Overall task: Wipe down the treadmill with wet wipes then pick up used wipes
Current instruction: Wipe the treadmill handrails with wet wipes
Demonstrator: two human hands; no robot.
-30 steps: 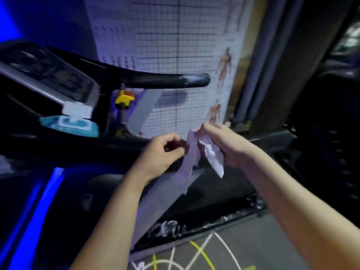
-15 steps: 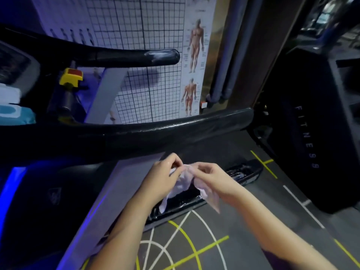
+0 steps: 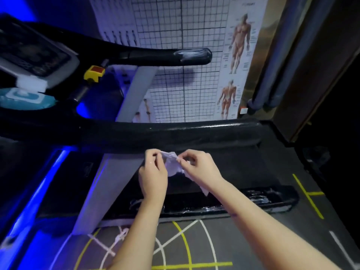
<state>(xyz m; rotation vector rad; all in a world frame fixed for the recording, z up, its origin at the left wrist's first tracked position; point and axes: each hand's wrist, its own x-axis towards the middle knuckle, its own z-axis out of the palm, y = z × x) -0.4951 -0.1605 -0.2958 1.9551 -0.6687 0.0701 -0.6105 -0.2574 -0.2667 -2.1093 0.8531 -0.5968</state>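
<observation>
A white wet wipe (image 3: 173, 165) hangs crumpled between my two hands, just below the treadmill's near black handrail (image 3: 175, 133). My left hand (image 3: 153, 174) pinches its left edge and my right hand (image 3: 198, 168) pinches its right edge, with a corner dangling under my right wrist. The far handrail (image 3: 155, 55) runs across the upper middle and shines wet at its tip. The treadmill's black side rail (image 3: 224, 201) below my arms shows wet streaks. A teal pack of wipes (image 3: 25, 99) lies at the left under the console (image 3: 35, 55).
A yellow safety key block (image 3: 94, 72) sits beside the console. A grid chart and anatomy poster (image 3: 194, 55) cover the wall behind. Dark equipment (image 3: 331, 133) stands close on the right. The grey floor (image 3: 194, 246) carries yellow and white lines.
The view has swung back left and down, bringing the console and wipe pack into sight. Both hands stay on the wipe and have bunched it closer, just under the near handrail.
</observation>
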